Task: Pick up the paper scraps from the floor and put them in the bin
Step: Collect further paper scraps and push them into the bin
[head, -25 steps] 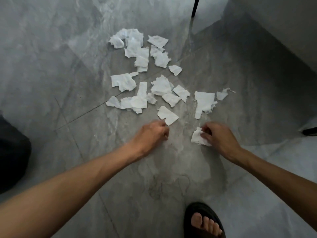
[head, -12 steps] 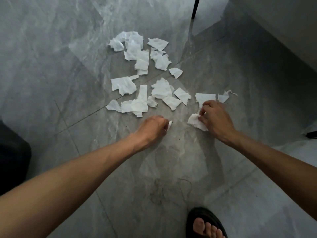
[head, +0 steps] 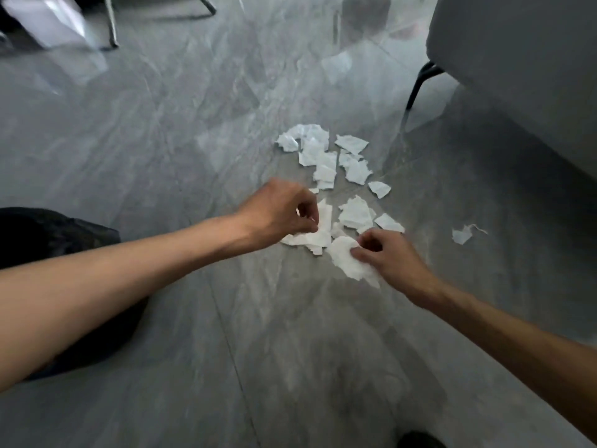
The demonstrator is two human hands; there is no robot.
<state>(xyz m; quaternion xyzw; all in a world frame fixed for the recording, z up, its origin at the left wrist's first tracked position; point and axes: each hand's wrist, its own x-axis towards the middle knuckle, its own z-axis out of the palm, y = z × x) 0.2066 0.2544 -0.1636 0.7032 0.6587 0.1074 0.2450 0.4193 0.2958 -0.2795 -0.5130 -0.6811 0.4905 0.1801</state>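
Hands are both down at the near edge of the pile of paper scraps (head: 318, 156), which lies scattered on the grey marbled floor (head: 193, 140). The left hand (head: 277, 211) is at the pile's near-left corner, its fingers curled and its thumb tip meeting them on the white pieces there. The blur hides whether a piece is lifted or only pinched against the floor. The right hand (head: 387, 257) is at the pile's near-right side, thumb and fingers clamped on a crumpled white wad (head: 345, 258) that touches the nearest scraps. One stray scrap (head: 462, 236) lies well to the right of the pile. Beyond the pile and to its right stands a grey upholstered seat (head: 517, 76) on a thin black leg (head: 420, 85). Well to the pile's left, partly under the left forearm, sits a black bag-like shape (head: 48, 234); whether it is the bin cannot be told.
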